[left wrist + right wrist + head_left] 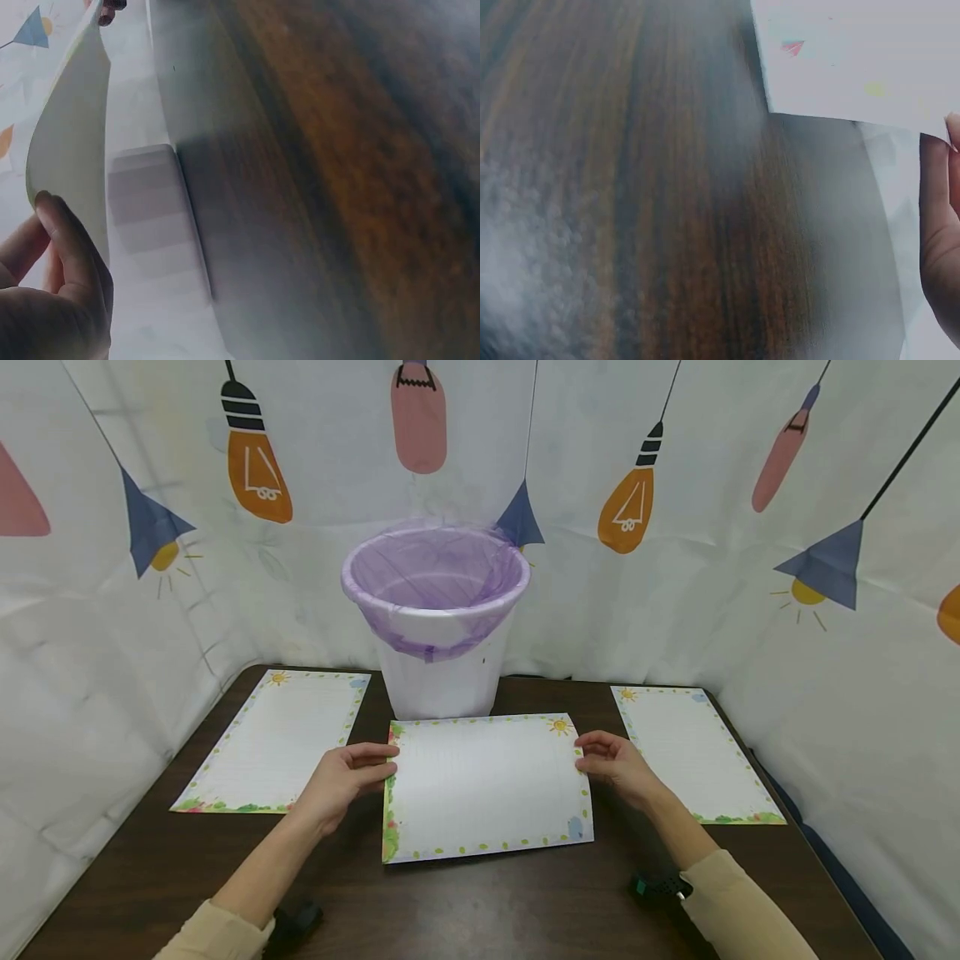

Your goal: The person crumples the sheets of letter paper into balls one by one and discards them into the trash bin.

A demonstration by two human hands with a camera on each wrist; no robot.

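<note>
A sheet of paper [487, 789] with a printed border of leaves, flowers and a sun is held sideways over the middle of the table. My left hand [348, 781] pinches its left edge between thumb and fingers. At the opposite edge, my right hand [615, 766] pinches it the same way. In the left wrist view the sheet [71, 127] bows a little, raised above the table, with the left hand [64, 277] at its near end. The right wrist view catches a corner of the paper [840, 60] beside the right hand [941, 217].
Behind the paper stands a white bin [442, 681] lined with a purple bag [442, 639]. Similar bordered sheets lie flat on the dark wooden table [480, 910], one at the left [281, 743] and another at the right [693, 752]. A patterned white curtain [322, 585] surrounds the table.
</note>
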